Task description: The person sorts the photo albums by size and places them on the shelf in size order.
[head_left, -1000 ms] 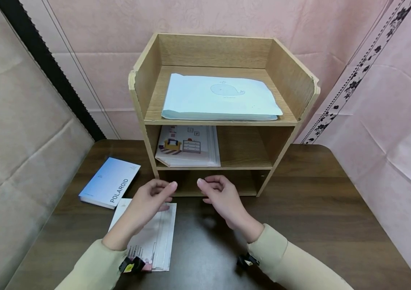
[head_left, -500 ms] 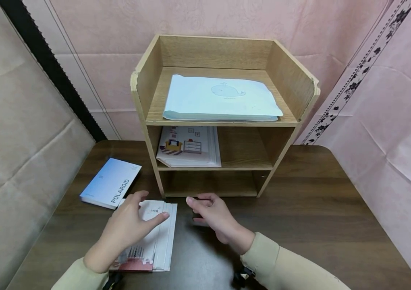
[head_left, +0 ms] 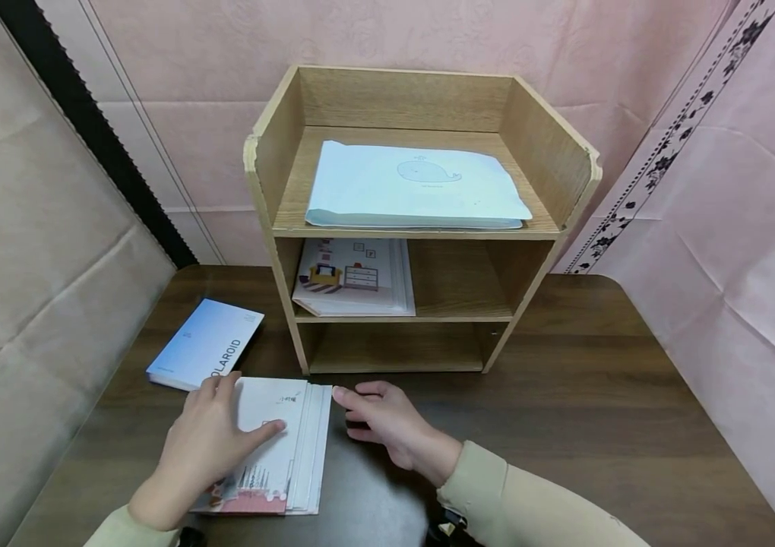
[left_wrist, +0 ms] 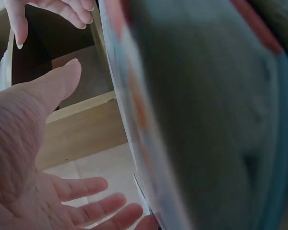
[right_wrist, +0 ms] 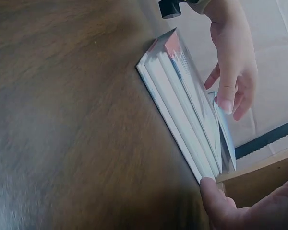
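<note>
A stack of white books (head_left: 281, 456), the top one with a pink band along its near edge, lies on the table in front of the shelf. My left hand (head_left: 199, 444) is over the stack's left side, fingers spread and thumb across the top cover. At the stack's far right corner is my right hand (head_left: 390, 425), its fingers loosely bent and a fingertip right at the corner. The right wrist view shows the layered side of the stack (right_wrist: 185, 112) with the left hand (right_wrist: 235, 62) above it. Book edges (left_wrist: 206, 120) fill much of the left wrist view.
Behind the stack stands a wooden shelf (head_left: 404, 234) with a light blue whale-print packet (head_left: 415, 186) on top and white books (head_left: 353, 277) on its middle level. A blue book marked POLAROID (head_left: 210, 338) lies at the left, close beyond the stack. Fabric walls surround the table.
My left hand has come down and left, from before the shelf to the stack's left side, its fingers opening. My right hand has moved left and nearer to the stack's right edge.
</note>
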Demonstrator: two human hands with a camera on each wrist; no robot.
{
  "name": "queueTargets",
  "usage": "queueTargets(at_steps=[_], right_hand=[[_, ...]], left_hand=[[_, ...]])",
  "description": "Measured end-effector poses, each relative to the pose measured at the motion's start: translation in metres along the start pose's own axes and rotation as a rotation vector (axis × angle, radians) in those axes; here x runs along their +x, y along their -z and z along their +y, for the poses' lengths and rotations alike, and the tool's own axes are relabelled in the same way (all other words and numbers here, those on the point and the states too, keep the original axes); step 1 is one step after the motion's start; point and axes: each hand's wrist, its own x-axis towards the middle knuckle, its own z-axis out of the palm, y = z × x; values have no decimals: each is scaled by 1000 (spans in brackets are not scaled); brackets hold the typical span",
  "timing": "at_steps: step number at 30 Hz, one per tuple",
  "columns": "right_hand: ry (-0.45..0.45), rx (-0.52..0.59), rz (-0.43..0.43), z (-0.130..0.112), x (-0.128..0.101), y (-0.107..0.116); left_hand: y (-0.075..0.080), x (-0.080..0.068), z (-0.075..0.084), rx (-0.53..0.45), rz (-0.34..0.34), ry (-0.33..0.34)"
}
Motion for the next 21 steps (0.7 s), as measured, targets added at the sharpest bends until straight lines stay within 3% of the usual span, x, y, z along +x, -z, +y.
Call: queueTargets(at_steps=[13, 21], right_hand=[[-72, -24, -21, 2, 9, -5], [-86, -17, -49, 5, 13, -7]], left_hand=[[-3, 0, -3, -23, -145, 69], [-6, 0, 0, -91, -217, 103]])
